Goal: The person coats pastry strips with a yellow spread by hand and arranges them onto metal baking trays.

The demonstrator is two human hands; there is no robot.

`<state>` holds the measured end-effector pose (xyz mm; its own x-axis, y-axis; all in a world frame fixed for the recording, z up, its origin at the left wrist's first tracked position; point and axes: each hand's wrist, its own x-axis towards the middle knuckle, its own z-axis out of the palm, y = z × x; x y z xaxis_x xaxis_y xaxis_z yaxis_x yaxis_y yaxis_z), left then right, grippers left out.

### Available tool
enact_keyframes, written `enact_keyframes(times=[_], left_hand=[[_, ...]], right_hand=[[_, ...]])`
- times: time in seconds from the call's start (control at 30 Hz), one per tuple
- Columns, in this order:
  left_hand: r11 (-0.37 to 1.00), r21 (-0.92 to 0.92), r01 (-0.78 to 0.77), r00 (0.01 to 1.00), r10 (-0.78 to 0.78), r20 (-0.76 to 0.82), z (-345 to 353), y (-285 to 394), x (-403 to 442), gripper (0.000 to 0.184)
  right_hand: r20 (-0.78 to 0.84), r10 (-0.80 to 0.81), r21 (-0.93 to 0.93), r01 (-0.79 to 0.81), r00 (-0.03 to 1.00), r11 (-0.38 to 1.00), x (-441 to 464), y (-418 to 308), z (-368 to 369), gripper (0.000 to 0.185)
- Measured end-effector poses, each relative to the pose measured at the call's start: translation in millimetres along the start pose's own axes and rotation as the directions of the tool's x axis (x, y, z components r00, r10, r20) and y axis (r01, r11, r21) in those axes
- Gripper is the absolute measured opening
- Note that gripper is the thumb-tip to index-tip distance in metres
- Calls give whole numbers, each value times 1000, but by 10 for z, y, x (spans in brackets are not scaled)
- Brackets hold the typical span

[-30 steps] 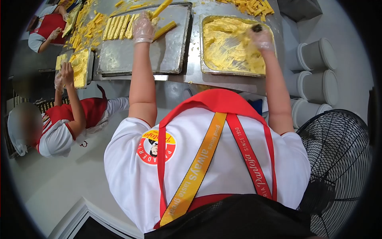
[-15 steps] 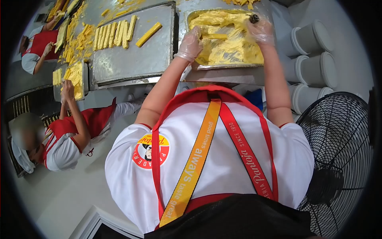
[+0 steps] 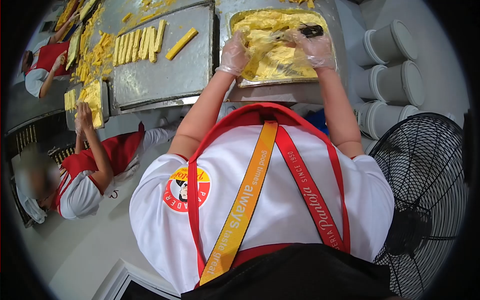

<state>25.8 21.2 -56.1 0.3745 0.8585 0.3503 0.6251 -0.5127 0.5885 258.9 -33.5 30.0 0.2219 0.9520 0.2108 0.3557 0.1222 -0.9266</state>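
Clamping dark tool [image 3: 311, 31] in right grip [image 3: 316, 49] | left grip [image 3: 235, 52]: can't make out whether closed | yellow spread [image 3: 272, 64] between both

Bare left arm [image 3: 200, 111] stretched forward and angled inward, bare right arm [image 3: 341, 107] reaching forward on a steeper line, plastic-gloved left hand [image 3: 234, 53] with fingers bent inward, plastic-gloved right hand [image 3: 317, 51] curled in a grip, both hands near each other but apart, roughly level

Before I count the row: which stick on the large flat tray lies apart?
The rightmost stick, slanted and deeper yellow; a gap separates it from the paler sticks lined up side by side.
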Motion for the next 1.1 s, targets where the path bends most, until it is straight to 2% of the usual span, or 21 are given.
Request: enact_keyframes(times=[0.1, 0.17, 0.23, 0.33, 0.43, 0.47, 0.53, 0.67, 0.7, 0.73, 0.77, 0.8, 0.83, 0.87, 0.9, 1.0, 1.07, 1.1], left_hand=[[1000, 10, 6, 999, -6, 39, -24, -12, -52, 59], [1000, -3, 19, 999, -18, 38, -52, 26, -66, 58], [1000, -15, 21, 1000, -21, -7, -62, 52, -39, 55], [990, -87, 108, 993, -103, 60, -120, 63, 44, 45], [984, -24, 177, 978, -173, 119, -264, 143, 100, 37], [979, -28, 201, 973, -196, 118, -285, 176, 108, 36], [969, -40, 245, 964, -239, 113, -295, 235, 133, 34], [973, -89, 212, 974, -204, 95, -255, 166, 83, 31], [976, -101, 195, 979, -188, 73, -222, 156, 64, 30], [978, -111, 177, 984, -172, 51, -211, 170, 53, 29], [990, -106, 90, 995, -86, 42, -205, 186, 36, 29], [995, -100, 2, 999, 1, 34, -207, 202, -4, 29], [992, -94, -87, 996, 90, 26, -217, 230, -34, 29], [985, -73, -158, 987, 159, 21, -231, 241, -53, 30], [973, -50, -226, 974, 228, 17, -247, 241, -71, 31], [936, -22, -350, 936, 351, 37, -203, 202, -79, 34], [916, 11, -400, 915, 399, 65, -190, 224, -76, 35], [906, 42, -421, 906, 417, 80, -190, 256, -77, 35]], right_hand=[[36, 214, -248, -199, 976, 948, 1, -321, 36, 35], [-74, 275, -438, -279, 959, 855, 82, -210, -8, 35], [-163, 94, -483, -162, 982, 860, 168, 8, -33, 33], [-127, 65, -222, -92, 990, 971, 26, -16, 19, 26], [-89, 181, 139, -168, 979, 976, -49, 106, 116, 22], [-148, 75, -31, -80, 986, 996, -58, 161, 140, 22], [-208, -165, -378, 76, 964, 923, -43, 224, 163, 21], [-193, -100, -232, 54, 976, 971, -73, 124, 169, 17], [-107, -282, -379, 223, 953, 898, -66, 156, 132, 19], [5, -442, -500, 384, 897, 776, -55, 181, 69, 22], [135, -570, -589, 528, 811, 612, -49, 193, 37, 25], [23, -340, -583, 289, 940, 759, -33, 192, 33, 26], [-82, -80, -547, 22, 993, 837, 1, 102, 20, 28], [-174, 188, -482, -250, 967, 840, 23, 50, 2, 30], [-240, 136, -511, -244, 961, 824, 53, 96, -32, 35], [-212, 237, -428, -308, 948, 850, 82, -13, -165, 35], [-106, 59, -252, -84, 993, 964, 109, 251, -167, 36], [-100, 75, -255, -99, 992, 962, 118, 359, -193, 38]])
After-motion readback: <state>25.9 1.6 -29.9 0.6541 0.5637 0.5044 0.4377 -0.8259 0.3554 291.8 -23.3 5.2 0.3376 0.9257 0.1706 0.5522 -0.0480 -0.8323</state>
